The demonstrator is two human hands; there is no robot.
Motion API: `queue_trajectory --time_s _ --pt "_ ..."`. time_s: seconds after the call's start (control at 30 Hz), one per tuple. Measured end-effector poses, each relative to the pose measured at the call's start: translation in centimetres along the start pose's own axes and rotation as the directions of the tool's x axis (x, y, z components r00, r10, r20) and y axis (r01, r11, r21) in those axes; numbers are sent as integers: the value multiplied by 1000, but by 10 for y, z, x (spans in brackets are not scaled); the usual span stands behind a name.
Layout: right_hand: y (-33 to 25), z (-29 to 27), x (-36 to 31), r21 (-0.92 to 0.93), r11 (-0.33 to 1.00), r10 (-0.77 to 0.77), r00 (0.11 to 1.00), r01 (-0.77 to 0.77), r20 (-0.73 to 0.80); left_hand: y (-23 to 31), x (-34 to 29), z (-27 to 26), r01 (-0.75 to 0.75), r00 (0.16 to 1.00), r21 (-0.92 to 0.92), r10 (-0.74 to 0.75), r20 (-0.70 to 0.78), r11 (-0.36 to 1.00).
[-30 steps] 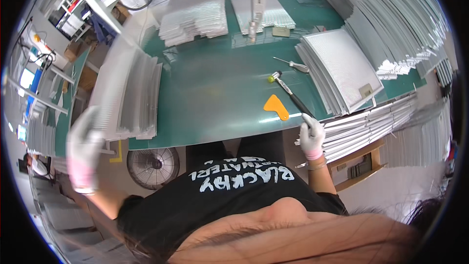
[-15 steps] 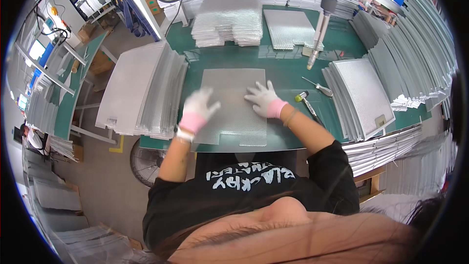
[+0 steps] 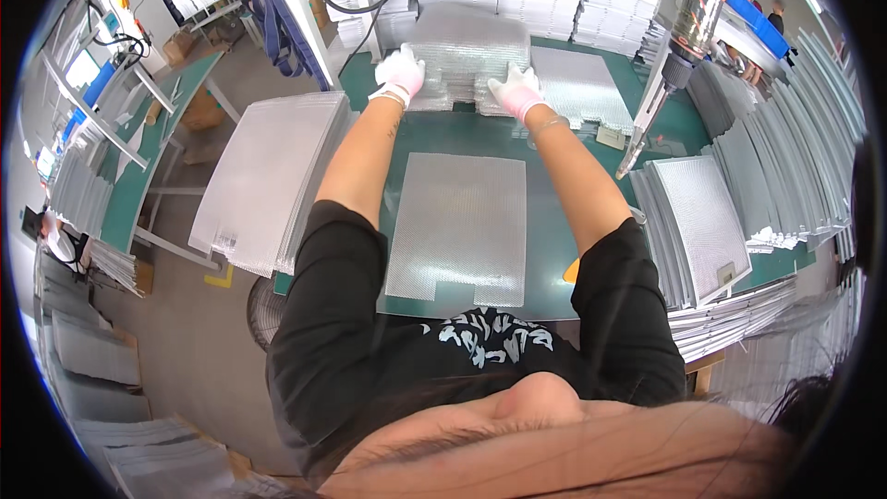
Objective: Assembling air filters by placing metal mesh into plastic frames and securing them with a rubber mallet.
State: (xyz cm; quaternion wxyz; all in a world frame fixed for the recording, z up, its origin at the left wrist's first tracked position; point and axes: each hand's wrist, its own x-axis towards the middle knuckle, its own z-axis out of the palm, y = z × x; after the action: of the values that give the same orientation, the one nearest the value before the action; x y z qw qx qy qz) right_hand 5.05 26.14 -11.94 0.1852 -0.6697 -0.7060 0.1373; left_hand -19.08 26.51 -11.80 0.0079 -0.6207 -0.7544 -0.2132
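Both hands wear white gloves with pink cuffs and reach to the far side of the table. My left hand (image 3: 400, 72) is at the left edge of a stack of silvery mesh sheets (image 3: 471, 37), its fingers partly spread. At that stack's front right corner is my right hand (image 3: 516, 92), thumb and fingers apart. Neither hand visibly holds a sheet; some fingertips are hard to make out. Between my forearms a single mesh sheet (image 3: 457, 222) lies flat on the green table (image 3: 434, 134), its notched edge toward me.
More mesh sheets stand in a leaning stack (image 3: 263, 166) at left and another (image 3: 702, 212) at right. A flatter pile (image 3: 577, 83) lies at back right. A power driver (image 3: 693, 28) hangs over the table's right side. An orange handle end (image 3: 572, 271) shows beside my right arm.
Both hands have left the sheet in front of me and moved forward to the stack at the back. My right arm now covers most of the hand tools. The view has shifted slightly.
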Motion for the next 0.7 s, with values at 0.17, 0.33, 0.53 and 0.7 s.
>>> queue_trajectory --time_s 0.17,0.33,0.53,0.7 --pt "9 -24 6 47 998 -35 991 41 -125 20 6 -20 -475 788 -393 182 -588 787" --pt "31 -36 36 630 745 15 938 220 -345 -17 37 -38 -249 962 -913 28 -272 -323" --pt "39 -57 11 967 -184 -77 978 177 -194 -27 -21 -66 103 982 -918 183 34 -383" --pt "51 -47 24 994 -68 2 997 81 -81 -6 -22 -69 405 905 -873 -12 424 -271"
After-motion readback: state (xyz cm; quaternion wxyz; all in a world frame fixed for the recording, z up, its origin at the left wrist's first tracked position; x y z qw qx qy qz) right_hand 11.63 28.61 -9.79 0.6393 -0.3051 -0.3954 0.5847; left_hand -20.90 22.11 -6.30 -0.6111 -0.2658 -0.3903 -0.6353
